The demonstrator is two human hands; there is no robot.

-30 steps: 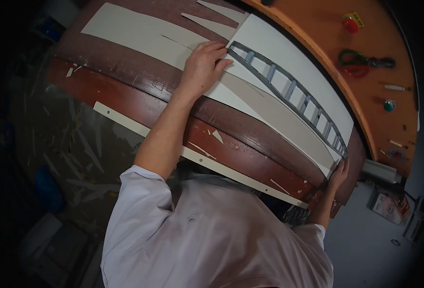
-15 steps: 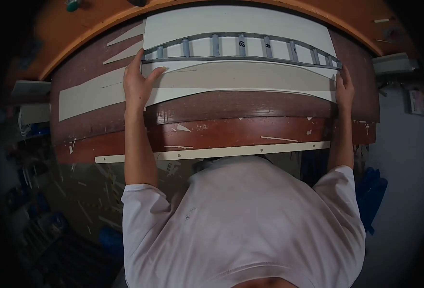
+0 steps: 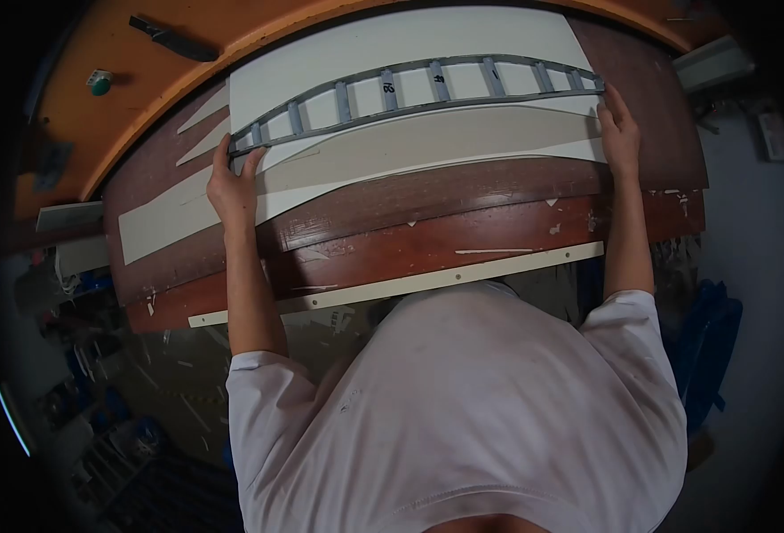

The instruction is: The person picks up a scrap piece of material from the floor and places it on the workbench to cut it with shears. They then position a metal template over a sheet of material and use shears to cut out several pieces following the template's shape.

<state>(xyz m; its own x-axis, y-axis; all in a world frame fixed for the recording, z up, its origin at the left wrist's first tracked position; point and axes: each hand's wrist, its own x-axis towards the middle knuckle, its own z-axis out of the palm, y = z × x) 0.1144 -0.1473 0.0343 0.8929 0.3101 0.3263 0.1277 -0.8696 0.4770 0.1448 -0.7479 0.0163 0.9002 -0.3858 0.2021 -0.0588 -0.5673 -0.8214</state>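
Observation:
A long curved metal cutting die (image 3: 414, 92) with ladder-like crossbars and dark markings lies across a white sheet (image 3: 365, 44). My left hand (image 3: 232, 189) holds its left end, with the thumb by the near edge and the fingers at the tip. At the opposite end, my right hand (image 3: 620, 133) has its fingers against the die's tip. Below the die, a beige strip (image 3: 427, 138) shows beside the sheet's curved white edge and runs on to the left, under my left hand.
A brown cutting board (image 3: 374, 202) lies under the sheets. Beyond it is an orange machine surface (image 3: 156, 89) bearing a dark knife-like tool (image 3: 174, 40) and a green button (image 3: 100, 83). Pointed offcuts (image 3: 198, 133) lie at left. A pale rail (image 3: 392, 284) edges the near side.
My view has tilted, so the die's left end now appears lower and its right end higher. Both hands remain at the die's ends. The dark tool has come into view at upper left.

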